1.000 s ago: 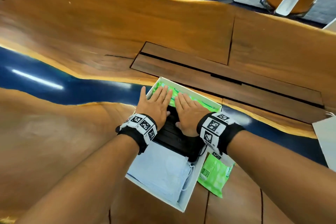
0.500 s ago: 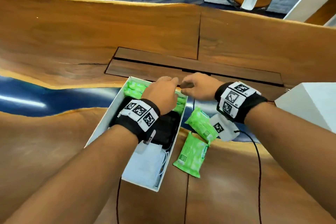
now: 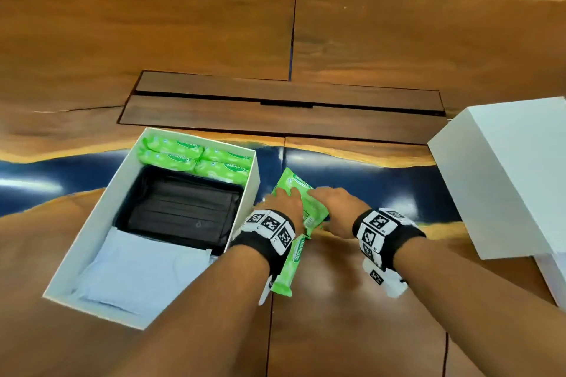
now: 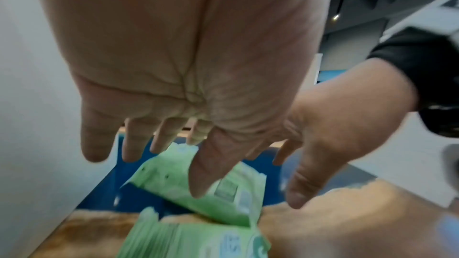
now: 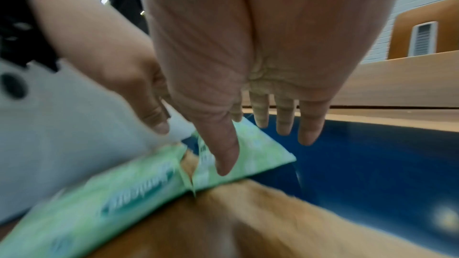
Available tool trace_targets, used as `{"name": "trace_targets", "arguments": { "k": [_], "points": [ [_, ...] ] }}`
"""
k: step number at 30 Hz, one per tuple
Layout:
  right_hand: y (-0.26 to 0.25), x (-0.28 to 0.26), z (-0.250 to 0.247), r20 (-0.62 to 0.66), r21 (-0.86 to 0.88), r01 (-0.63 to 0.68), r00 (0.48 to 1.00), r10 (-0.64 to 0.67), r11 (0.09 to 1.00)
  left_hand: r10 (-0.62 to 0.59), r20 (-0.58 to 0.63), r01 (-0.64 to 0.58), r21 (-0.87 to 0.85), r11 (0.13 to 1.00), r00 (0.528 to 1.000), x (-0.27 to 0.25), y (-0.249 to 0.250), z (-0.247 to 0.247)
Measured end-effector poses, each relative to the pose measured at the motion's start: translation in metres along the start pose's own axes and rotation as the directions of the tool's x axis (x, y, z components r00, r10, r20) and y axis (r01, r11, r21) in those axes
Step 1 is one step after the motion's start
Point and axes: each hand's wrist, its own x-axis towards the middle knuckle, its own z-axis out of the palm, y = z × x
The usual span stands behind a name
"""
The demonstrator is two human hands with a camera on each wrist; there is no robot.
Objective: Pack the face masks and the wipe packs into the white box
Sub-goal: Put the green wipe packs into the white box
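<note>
A: Where do the person's hands sit?

B: The left hand (image 3: 283, 203) and right hand (image 3: 335, 208) hang over a green plastic wipe pack (image 3: 295, 193) lying on the table (image 3: 352, 300) just right of the open white cardboard box (image 3: 101, 217). Fingers are spread and straight on both; neither grips it.

A: Any other pack outside?

B: A second green wipe pack (image 3: 289, 266) lies under the left wrist.

A: And inside the box?

B: Four green wipe packs (image 3: 196, 156) at the far end, black face masks (image 3: 183, 208) in the middle, pale blue face masks (image 3: 141, 269) nearest. A white lid (image 3: 505, 174) lies to the right.
</note>
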Motion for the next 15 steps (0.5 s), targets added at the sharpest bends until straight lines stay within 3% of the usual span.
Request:
{"name": "trace_targets", "arguments": {
  "k": [4, 8, 12, 15],
  "points": [
    [0.016, -0.001, 0.023, 0.055, 0.001, 0.066, 0.996, -0.066, 0.998, -0.128, 0.057, 0.131, -0.052, 0.99, 0.99, 0.02, 0.002, 0.008],
    [0.025, 0.003, 0.033, 0.006, 0.026, 0.107, 0.994, -0.107, 0.994, -0.139, -0.042, 0.132, -0.142, 0.981, 0.989, 0.032, 0.006, 0.014],
    [0.038, 0.006, 0.035, -0.027, 0.048, 0.129, 0.991, -0.128, 0.991, -0.147, -0.032, 0.141, -0.144, 0.98, 0.989, 0.039, 0.013, 0.017],
    [0.056, 0.006, 0.034, -0.032, 0.201, 0.139, 0.99, -0.135, 0.97, -0.135, -0.054, 0.124, -0.173, 0.977, 0.989, 0.043, 0.017, 0.014]
  ]
}}
